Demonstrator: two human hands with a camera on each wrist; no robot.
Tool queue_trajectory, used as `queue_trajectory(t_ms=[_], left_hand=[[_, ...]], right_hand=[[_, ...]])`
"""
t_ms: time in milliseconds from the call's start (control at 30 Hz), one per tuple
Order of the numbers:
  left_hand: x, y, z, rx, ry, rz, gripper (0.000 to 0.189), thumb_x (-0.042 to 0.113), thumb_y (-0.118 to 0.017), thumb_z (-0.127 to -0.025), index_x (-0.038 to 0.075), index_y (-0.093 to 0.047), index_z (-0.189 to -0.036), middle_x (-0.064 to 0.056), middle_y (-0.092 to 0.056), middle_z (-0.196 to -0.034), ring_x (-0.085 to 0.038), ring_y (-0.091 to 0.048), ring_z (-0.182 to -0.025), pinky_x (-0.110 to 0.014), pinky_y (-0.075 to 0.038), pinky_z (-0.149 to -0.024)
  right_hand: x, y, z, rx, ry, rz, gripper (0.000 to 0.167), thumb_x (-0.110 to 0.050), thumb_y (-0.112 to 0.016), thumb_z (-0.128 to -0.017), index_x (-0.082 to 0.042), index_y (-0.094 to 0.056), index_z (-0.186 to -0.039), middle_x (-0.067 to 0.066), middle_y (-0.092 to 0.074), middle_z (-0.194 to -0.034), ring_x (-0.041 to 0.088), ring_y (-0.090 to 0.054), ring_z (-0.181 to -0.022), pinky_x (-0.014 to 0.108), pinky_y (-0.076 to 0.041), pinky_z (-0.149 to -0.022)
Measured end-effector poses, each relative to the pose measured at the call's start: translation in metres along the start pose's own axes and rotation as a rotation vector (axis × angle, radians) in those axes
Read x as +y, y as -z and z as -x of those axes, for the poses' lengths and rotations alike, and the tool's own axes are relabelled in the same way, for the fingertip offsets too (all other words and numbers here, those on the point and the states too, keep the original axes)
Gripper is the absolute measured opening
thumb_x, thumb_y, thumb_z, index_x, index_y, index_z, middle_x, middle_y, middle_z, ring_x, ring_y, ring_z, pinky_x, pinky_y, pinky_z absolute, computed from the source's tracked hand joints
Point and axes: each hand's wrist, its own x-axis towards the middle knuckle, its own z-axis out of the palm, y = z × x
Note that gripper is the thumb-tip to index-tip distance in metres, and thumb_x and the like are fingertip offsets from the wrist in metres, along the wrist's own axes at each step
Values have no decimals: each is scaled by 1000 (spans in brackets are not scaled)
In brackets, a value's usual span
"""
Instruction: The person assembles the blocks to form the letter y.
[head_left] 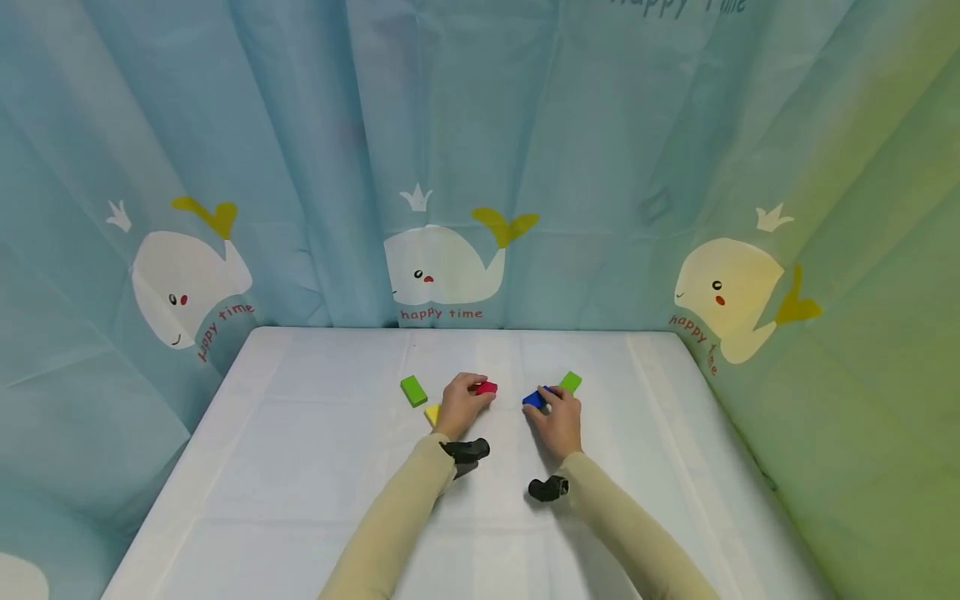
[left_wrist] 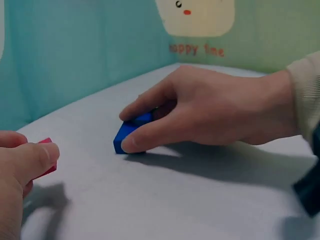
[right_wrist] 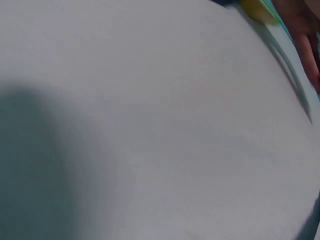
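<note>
My left hand (head_left: 461, 403) pinches a small red block (head_left: 487, 387) between thumb and fingers. In the left wrist view, this red block (left_wrist: 49, 169) shows at the left edge, with a shadow on the table below it. To the right, my right hand (head_left: 560, 421) grips a blue block (head_left: 534, 400) by its sides, thumb on the near side. That blue block (left_wrist: 125, 135) sits at the white tabletop in the left wrist view, partly covered by the fingers. The right wrist view shows mostly tabletop.
A green block (head_left: 413, 391) lies left of my left hand, and a yellow block (head_left: 432, 414) is partly hidden behind that hand. Another green block (head_left: 571, 382) lies just beyond my right hand. A blue whale-print curtain (head_left: 450, 150) borders the white table (head_left: 300, 467).
</note>
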Motion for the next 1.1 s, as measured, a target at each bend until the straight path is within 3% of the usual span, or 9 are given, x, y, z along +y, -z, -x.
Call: queue_trajectory(t_ms=[133, 300, 500, 700, 900, 1100], left_hand=[[5, -10, 3, -10, -16, 36, 38, 16, -76, -86, 6, -68, -121, -8, -61, -116, -19, -57, -101, -35, -50, -90], [12, -22, 9, -3, -2, 75, 37, 15, -78, -85, 7, -69, -120, -7, -62, -115, -18, -58, -99, -32, -50, -88], [17, -40, 14, 34, 6, 91, 36, 15, -80, -82, 8, -70, -116, -5, -60, -110, -14, -59, -93, -29, -51, -83], [19, -55, 17, 97, -25, 97, 32, 13, -83, -79, 5, -68, -106, -6, -57, -103, -14, -58, -86, -27, -52, -77], [20, -64, 17, 182, -63, 34, 34, 16, -84, -78, 4, -66, -104, -8, -57, -103, -19, -59, -89, -30, -53, -78], [17, -67, 21, 156, -98, -84, 34, 14, -83, -78, 1, -67, -106, -10, -57, -104, -22, -56, -93, -33, -50, -82]], right_hand=[[12, 11, -8, 26, -7, 4, 53, -19, -79, -83, 8, -62, -125, 31, -50, -129, 48, -45, -119, 55, -36, -103], [21, 20, -14, -21, -7, 6, 55, -23, -78, -84, 6, -61, -127, 30, -48, -132, 47, -46, -123, 55, -35, -105], [21, 27, -20, -10, 4, -30, 56, -27, -78, -85, 3, -62, -129, 28, -48, -132, 44, -45, -124, 54, -35, -106], [16, 31, -20, 3, 17, -29, 56, -26, -79, -84, 5, -62, -127, 30, -49, -130, 46, -46, -122, 55, -37, -103], [12, 31, -19, -1, -23, -40, 56, -27, -78, -85, 5, -62, -128, 29, -49, -132, 44, -45, -124, 53, -35, -105], [9, 33, -19, 5, -48, -61, 54, -25, -78, -85, 5, -61, -128, 30, -48, -132, 45, -44, -124, 53, -36, -105]])
